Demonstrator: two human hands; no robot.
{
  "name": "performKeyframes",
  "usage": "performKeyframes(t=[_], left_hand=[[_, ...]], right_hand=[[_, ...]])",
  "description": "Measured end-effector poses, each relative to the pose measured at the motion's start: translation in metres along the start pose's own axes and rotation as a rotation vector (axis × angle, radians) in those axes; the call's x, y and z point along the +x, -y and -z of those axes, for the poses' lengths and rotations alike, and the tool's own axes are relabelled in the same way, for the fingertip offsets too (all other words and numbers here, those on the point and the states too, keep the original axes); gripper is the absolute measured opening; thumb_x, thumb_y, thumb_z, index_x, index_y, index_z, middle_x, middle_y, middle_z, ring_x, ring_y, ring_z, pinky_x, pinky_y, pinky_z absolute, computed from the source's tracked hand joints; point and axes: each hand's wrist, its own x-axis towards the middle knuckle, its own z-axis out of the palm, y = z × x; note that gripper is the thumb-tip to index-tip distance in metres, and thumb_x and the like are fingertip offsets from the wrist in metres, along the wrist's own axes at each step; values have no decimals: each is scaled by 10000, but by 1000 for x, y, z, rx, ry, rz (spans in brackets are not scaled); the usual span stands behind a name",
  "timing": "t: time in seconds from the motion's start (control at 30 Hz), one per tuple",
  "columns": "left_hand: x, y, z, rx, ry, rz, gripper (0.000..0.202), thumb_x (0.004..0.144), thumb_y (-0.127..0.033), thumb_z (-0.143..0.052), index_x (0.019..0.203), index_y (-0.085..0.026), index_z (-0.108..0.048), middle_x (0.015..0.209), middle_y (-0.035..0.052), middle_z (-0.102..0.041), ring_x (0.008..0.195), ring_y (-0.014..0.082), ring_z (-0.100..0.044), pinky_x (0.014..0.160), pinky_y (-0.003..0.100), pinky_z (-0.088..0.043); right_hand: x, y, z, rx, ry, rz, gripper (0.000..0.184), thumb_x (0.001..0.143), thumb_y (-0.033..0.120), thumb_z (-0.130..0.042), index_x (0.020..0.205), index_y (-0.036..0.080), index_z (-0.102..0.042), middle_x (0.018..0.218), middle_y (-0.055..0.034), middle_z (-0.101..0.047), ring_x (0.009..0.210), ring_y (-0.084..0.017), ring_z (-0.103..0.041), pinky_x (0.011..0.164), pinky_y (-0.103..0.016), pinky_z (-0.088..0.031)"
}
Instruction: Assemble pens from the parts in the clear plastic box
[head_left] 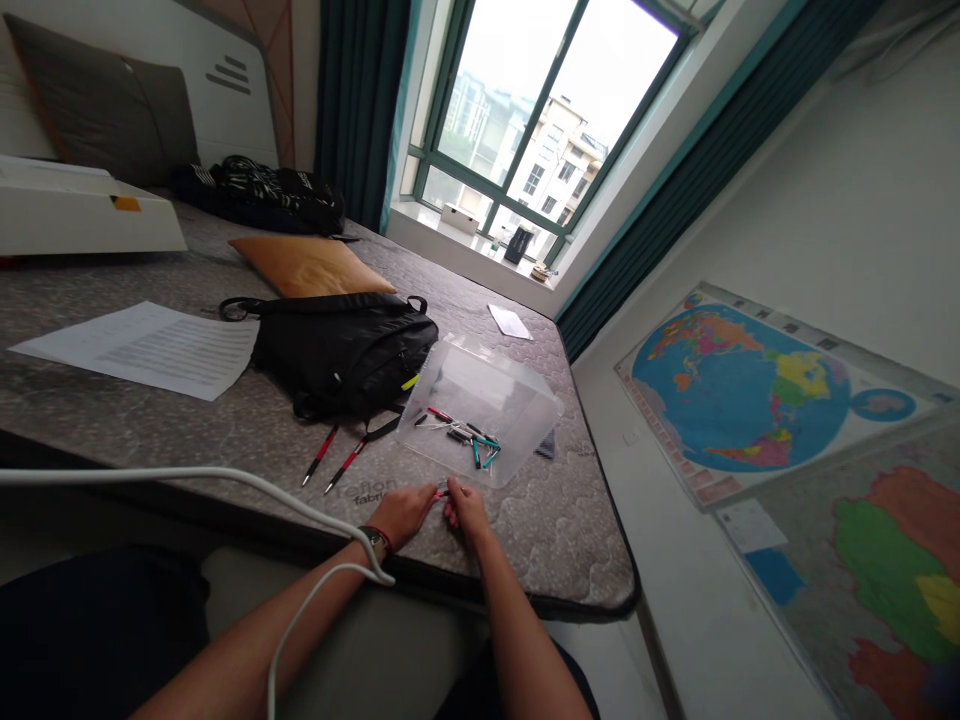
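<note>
A black bag [337,350] lies on the big grey bed [592,545]. Behind it is a puffy orange packet [307,265], and beside it is a sheet of paper [150,345] with lots of printed lines. There is also a white box [82,215], a dark pillow [112,110] and a heap of dark clothes [262,195]. A small white card [510,321] lies near the far edge. Green curtains [364,110] hang by the window [545,95], with buildings [556,160] outside. A world map [735,390] and another bright map [892,560] hang on the wall [862,190].

Held piece [439,494] red; loose pens [321,455] red-and-black; mattress [562,540] mottled grey-brown.
</note>
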Motion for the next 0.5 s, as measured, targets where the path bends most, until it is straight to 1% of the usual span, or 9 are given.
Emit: performKeyframes(t=[0.1,0.27,0.4,0.5], left_hand=[[0,-1,1,22,6,1,390,1028,-374,-229,1070,-223,-587,899,72,-698,826,205,-661,735,298,-457],[1,-1,2,60,10,9,387,1027,-370,-231,1014,-213,-585,903,77,-684,849,212,-648,724,298,-448],[1,-1,2,81,19,11,355,1024,-332,-250,979,-206,-579,913,78,-671,860,215,-639,714,299,-442],[0,-2,2,65,13,16,359,1024,-378,-254,1004,-206,-569,930,71,-674,863,217,-641,720,304,-445]], right_hand=[[0,-1,-1,-17,-24,16,514,744,668,-625,644,167,-567,431,31,-535,311,-66,-400,319,-185,-240],[-2,-1,5,106,9,39,436,689,562,-741,723,143,-623,553,-3,-634,378,-61,-455,376,-180,-303],[-3,-2,8,146,-6,37,399,625,472,-813,756,140,-635,591,-9,-660,409,-64,-476,404,-180,-316],[-3,-3,8,173,-23,38,383,610,439,-829,761,142,-641,593,-9,-662,426,-70,-488,423,-184,-330]])
